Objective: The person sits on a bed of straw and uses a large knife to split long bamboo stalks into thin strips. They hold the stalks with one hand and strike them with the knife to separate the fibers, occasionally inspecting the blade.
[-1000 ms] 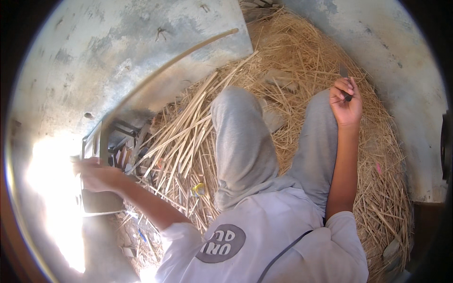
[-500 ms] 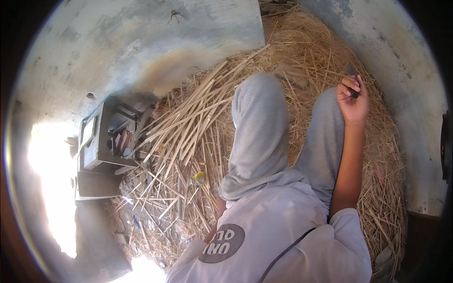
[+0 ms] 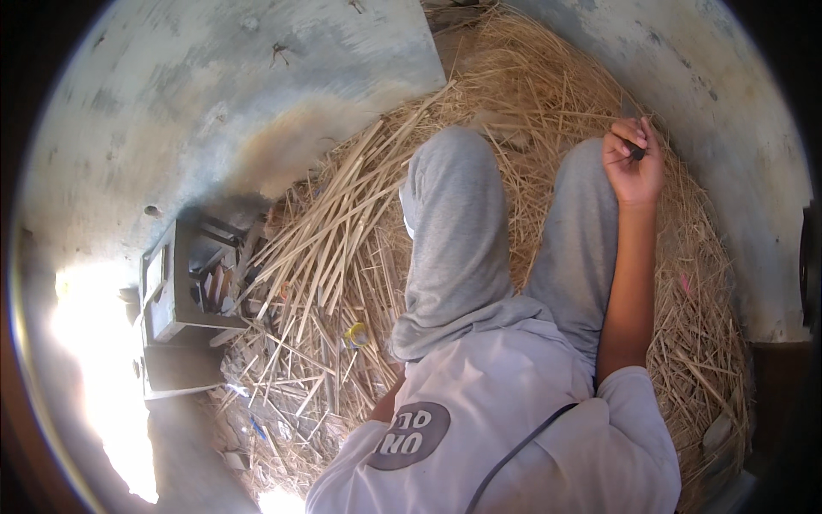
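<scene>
My right hand (image 3: 634,171) is raised beside my right knee, fingers closed round the dark handle of a knife (image 3: 634,152). Its thin grey blade points away from me and looks blurred against the straw. Of my left arm (image 3: 392,401) only a short piece shows at my side; the left hand is hidden behind my body and leg. To the left of my left knee lies a loose pile of long, pale split strips (image 3: 342,214), like bamboo or cane, and no hand touches them.
Straw-like shavings (image 3: 548,68) cover the floor all round me. At the left stands a small grey wooden stool or box (image 3: 175,283) with scraps inside. A yellow roll (image 3: 356,335) lies among the strips. Weathered walls (image 3: 205,94) enclose the left and right sides.
The whole view has shifted a little, with the stool now lower in the picture. My right hand has stayed near the knee with the knife still gripped, its blade now more blurred.
</scene>
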Available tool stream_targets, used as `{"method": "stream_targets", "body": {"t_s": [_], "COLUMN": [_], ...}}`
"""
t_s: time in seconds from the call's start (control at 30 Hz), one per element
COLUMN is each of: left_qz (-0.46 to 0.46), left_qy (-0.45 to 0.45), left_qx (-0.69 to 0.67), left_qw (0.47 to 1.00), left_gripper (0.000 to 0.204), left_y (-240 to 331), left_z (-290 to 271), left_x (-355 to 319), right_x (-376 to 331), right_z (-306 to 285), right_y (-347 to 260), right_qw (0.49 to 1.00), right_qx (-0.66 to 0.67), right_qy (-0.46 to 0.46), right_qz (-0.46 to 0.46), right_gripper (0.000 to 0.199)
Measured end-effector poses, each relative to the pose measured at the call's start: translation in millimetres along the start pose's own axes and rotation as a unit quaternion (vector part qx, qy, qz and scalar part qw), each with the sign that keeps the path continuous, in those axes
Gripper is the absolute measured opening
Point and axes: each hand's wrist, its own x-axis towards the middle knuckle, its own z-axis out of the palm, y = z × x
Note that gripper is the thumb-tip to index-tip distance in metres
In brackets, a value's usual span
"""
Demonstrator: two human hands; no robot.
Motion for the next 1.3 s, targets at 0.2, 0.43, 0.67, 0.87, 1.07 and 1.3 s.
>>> {"method": "stream_targets", "body": {"t_s": [0.2, 0.43, 0.67, 0.87, 1.07, 1.3], "left_qz": [0.095, 0.226, 0.205, 0.463, 0.239, 0.179], "left_qy": [-0.034, -0.135, -0.216, 0.112, 0.009, -0.163], "left_qx": [-0.070, -0.359, -0.502, -0.143, 0.240, 0.146], "left_qw": [0.992, 0.895, 0.812, 0.868, 0.941, 0.959], "left_gripper": [0.037, 0.034, 0.031, 0.044, 0.070, 0.065], "left_y": [52, 170, 270, 310, 193, 146], "left_z": [-10, -66, -146, -249, -220, 18], "left_x": [9, 24, 8, 84, 258, 123], "right_x": [-5, 0, 4, 6, 9, 7], "right_z": [4, 2, -1, 1, -2, -3], "right_y": [-5, 0, 6, 7, 18, 5], "right_qw": [1.000, 0.999, 1.000, 1.000, 0.999, 0.999], "right_qx": [0.013, 0.031, 0.021, 0.010, 0.041, 0.027], "right_qy": [-0.010, -0.001, 0.002, 0.000, -0.008, 0.023], "right_qz": [-0.002, 0.016, 0.015, 0.015, 0.034, 0.011], "right_gripper": [0.014, 0.016, 0.017, 0.018, 0.015, 0.015]}}
